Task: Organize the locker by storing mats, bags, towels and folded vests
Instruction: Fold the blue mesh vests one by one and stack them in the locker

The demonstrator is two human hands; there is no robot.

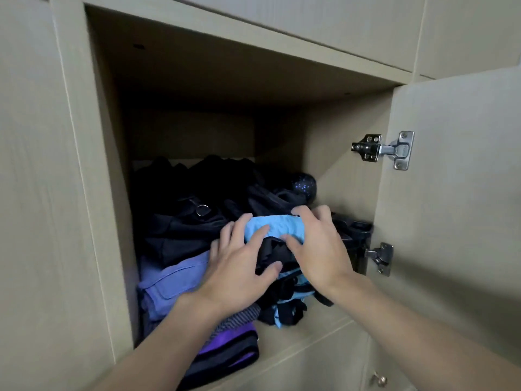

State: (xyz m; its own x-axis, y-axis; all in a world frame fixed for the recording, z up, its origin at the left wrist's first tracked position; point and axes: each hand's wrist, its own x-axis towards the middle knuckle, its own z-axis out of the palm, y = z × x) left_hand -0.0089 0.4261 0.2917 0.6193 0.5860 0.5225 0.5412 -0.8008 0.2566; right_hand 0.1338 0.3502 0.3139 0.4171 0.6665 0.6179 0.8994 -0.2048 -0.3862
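Both my hands reach into the open locker compartment (310, 331). My left hand (239, 266) and my right hand (318, 246) grip a folded light-blue and black vest (275, 228) from either side, near the shelf's front right. Black straps of the vest hang down at the shelf edge. To the left lies a folded lavender towel (169, 277) on a purple and black striped stack (225, 348). Black bags (183, 218) with a metal ring fill the back of the compartment. A dark speckled roll (304, 183) sticks out at the back right.
The locker door (456, 193) stands open on the right, with two metal hinges (383, 149) on its inner edge. A black object (358, 230) sits by the lower hinge. A small knob (380, 380) shows on a door below. Closed beige panels surround the compartment.
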